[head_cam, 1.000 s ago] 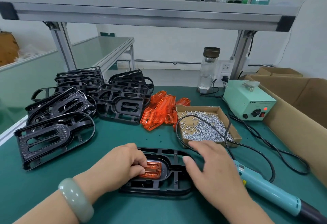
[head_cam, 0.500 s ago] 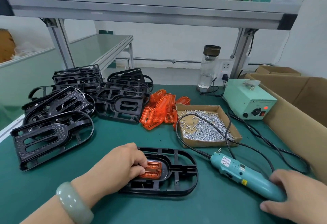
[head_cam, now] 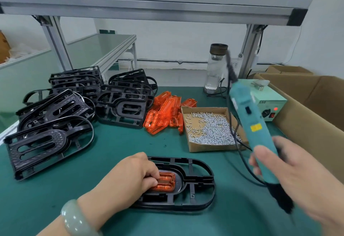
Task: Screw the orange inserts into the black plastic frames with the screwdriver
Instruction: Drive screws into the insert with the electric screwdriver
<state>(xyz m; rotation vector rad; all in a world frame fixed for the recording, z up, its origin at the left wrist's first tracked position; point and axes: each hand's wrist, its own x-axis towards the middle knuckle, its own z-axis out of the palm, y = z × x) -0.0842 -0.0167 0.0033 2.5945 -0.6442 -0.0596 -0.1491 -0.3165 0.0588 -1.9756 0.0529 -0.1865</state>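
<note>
A black plastic frame (head_cam: 195,189) lies flat on the green mat near the front. An orange insert (head_cam: 166,181) sits in its oval recess. My left hand (head_cam: 130,176) rests on the frame's left end with its fingertips pressing the insert down. My right hand (head_cam: 290,178) grips the teal electric screwdriver (head_cam: 249,116), lifted off the mat to the right of the frame, cord end up, dark tip pointing down. It looks blurred. A cardboard box of silver screws (head_cam: 210,127) stands behind. Loose orange inserts (head_cam: 163,112) lie left of that box.
Stacks of black frames (head_cam: 55,116) fill the left and back of the mat. A glass bottle (head_cam: 216,68) and a teal power supply (head_cam: 270,103) with a red light stand at the back right. Large cardboard boxes (head_cam: 312,109) line the right edge. The screwdriver's black cord (head_cam: 242,155) loops over the mat.
My right hand went from beside the frame to the screwdriver lying on the mat, gripped it, and has swung it upright into the air. My left hand stayed on the insert.
</note>
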